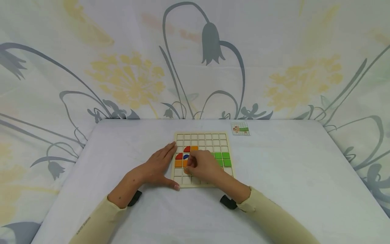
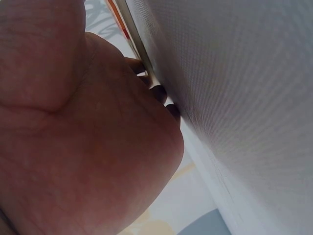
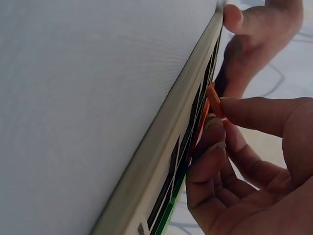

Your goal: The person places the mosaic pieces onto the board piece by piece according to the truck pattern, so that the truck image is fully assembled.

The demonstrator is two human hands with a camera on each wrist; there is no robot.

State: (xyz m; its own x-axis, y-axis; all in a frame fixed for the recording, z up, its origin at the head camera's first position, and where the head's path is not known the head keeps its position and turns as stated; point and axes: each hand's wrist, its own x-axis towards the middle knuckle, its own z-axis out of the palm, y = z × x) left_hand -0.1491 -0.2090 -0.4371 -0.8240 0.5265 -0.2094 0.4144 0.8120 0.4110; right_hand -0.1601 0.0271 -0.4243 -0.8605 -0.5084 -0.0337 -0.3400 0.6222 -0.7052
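Note:
A wooden grid board (image 1: 209, 137) lies on the table with coloured pieces in several cells. My right hand (image 1: 204, 165) is over its lower middle, pinching a small orange tile (image 3: 214, 101) between thumb and fingers. With fingers extended, my left hand (image 1: 156, 166) lies along the board's left side; its thumb touches the near left corner. Near the right hand are red rounded pieces (image 1: 179, 156), a blue and white piece (image 1: 186, 156) and orange tiles (image 1: 178, 163). Green tiles (image 1: 225, 155) fill cells at the right. My right hand hides the middle cells.
A small card (image 1: 240, 129) with a coloured grid picture lies beyond the board's far right corner. White cloth covers the table (image 1: 292, 176), and a flower-patterned curtain (image 1: 195, 84) hangs behind it. A black strap end (image 1: 228, 202) shows under the right wrist.

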